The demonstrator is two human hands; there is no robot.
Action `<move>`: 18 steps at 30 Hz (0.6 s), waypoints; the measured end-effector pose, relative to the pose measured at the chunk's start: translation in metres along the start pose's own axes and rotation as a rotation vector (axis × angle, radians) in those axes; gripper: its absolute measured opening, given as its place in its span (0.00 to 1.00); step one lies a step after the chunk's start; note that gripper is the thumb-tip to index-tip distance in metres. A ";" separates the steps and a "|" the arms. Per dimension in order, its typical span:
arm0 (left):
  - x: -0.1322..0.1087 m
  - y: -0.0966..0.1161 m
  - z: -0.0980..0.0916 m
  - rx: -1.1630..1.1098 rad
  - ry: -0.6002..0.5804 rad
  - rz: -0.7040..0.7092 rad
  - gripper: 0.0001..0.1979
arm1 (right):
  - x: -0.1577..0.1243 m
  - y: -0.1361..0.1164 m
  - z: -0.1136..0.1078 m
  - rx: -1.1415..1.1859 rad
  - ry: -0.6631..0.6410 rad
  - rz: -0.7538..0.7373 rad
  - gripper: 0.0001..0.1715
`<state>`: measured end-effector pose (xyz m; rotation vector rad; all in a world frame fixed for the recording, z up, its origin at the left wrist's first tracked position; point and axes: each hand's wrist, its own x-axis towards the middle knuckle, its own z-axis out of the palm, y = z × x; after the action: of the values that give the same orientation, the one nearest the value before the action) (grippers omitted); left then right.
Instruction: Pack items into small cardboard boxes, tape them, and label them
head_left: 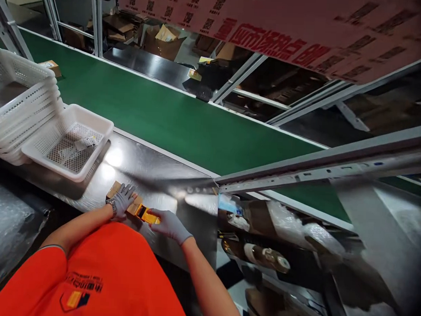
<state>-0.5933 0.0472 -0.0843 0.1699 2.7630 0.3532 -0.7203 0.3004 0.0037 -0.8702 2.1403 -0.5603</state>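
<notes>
A small brown cardboard box (114, 189) lies on the metal table close to my body. My left hand (124, 201), in a grey glove with a watch at the wrist, is laid over the box and holds it down against the table. In my gloved right hand (170, 225) is a yellow tape dispenser (149, 216), gripped at its right end. Its front, with a dark part, meets the right end of the box. My left fingers hide the middle of the box, and my right fingers cover part of the dispenser.
A white plastic basket (106, 126) with packaged items stands left on the metal table (158, 174), beside stacked baskets (21, 119). Beyond runs a green conveyor belt (156, 114) carrying a small carton (51, 68). A metal frame bar (300, 163) and shelves with tape rolls (265, 256) are at right.
</notes>
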 end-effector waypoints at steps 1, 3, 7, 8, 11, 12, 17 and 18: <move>0.002 0.000 0.003 0.001 0.007 -0.008 0.59 | 0.003 -0.001 0.000 0.023 -0.013 0.019 0.37; 0.003 -0.002 0.007 0.001 0.032 -0.011 0.53 | 0.012 -0.002 -0.004 0.067 -0.054 0.067 0.37; 0.005 -0.002 0.004 0.012 0.038 -0.011 0.52 | 0.032 0.000 -0.030 0.153 -0.143 0.104 0.29; 0.006 -0.001 0.002 0.013 0.034 -0.013 0.53 | 0.035 0.000 -0.036 0.150 -0.158 0.097 0.28; 0.010 0.004 0.000 -0.002 0.023 -0.012 0.52 | 0.035 -0.003 -0.045 0.043 -0.161 0.041 0.29; 0.011 0.005 0.000 -0.010 0.018 -0.008 0.52 | 0.033 -0.005 -0.044 -0.004 -0.153 0.023 0.30; 0.011 0.006 -0.003 -0.018 -0.006 -0.023 0.50 | 0.027 -0.008 -0.028 0.090 -0.080 0.113 0.28; 0.011 0.006 -0.004 -0.021 -0.014 -0.026 0.50 | 0.026 -0.007 -0.029 0.178 -0.083 0.147 0.27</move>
<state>-0.6042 0.0540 -0.0822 0.1306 2.7438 0.3722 -0.7524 0.2800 0.0135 -0.6227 2.0244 -0.6171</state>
